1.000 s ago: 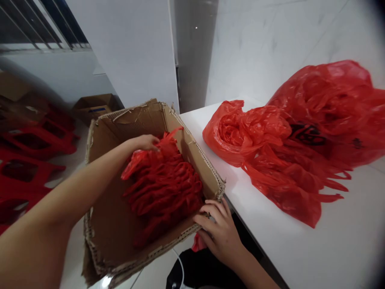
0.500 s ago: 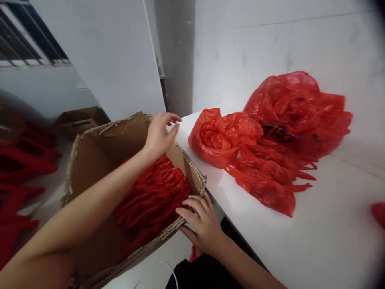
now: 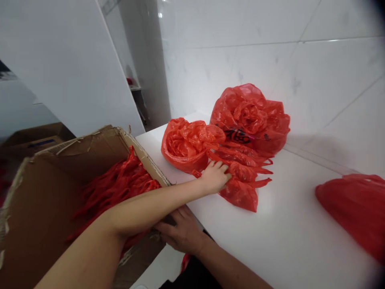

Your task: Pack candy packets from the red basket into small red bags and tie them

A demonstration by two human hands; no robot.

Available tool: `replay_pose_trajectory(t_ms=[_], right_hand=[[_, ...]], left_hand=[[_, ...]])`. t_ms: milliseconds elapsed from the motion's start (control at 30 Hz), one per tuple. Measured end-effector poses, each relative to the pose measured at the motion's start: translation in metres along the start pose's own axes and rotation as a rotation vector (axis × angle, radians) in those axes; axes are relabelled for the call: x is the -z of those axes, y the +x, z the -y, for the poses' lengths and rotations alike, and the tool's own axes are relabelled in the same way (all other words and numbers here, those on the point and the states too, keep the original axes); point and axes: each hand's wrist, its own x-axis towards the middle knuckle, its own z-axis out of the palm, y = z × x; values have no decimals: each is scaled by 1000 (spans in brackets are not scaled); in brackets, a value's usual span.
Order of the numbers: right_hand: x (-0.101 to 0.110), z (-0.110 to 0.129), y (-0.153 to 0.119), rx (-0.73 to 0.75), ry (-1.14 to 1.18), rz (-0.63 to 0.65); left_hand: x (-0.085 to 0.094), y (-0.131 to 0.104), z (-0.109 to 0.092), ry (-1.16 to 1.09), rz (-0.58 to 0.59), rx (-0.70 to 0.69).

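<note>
My left hand (image 3: 215, 177) reaches across the box's edge to the white table, its fingers curled over the near end of several flat red plastic bags (image 3: 242, 174) that lie overlapped. Lower down, my right hand (image 3: 182, 230) holds the near right corner of an open cardboard box (image 3: 147, 158), partly hidden under my left forearm. Inside the box lies a heap of bunched red bags (image 3: 120, 180). Just beyond my left hand sits a rolled red bag bundle (image 3: 183, 144), with a larger red bag with black print (image 3: 249, 116) behind it.
Another red bag (image 3: 355, 208) rests at the right on the white table (image 3: 288, 249). A tiled wall (image 3: 240, 60) stands behind the table. At the left are a pale upright panel (image 3: 75, 60) and a second cardboard box (image 3: 39, 138).
My left hand has moved right, from above the box's far corner onto the flat bags. My right hand stays at the box's corner. The view has turned right, showing more of the right-hand bag.
</note>
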Motion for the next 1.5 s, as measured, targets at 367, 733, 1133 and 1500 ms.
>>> replay_pose_trajectory(t_ms=[367, 733, 1133, 1500], right_hand=[[6, 4, -4, -50, 4, 56], [8, 5, 2, -54, 37, 61], [4, 3, 3, -52, 32, 49], [-9, 1, -4, -99, -46, 82]], left_hand=[[129, -133, 27, -1245, -17, 486], [103, -270, 181, -753, -88, 1135], [69, -240, 216, -180, -499, 1309], [85, -68, -7, -116, -403, -247]])
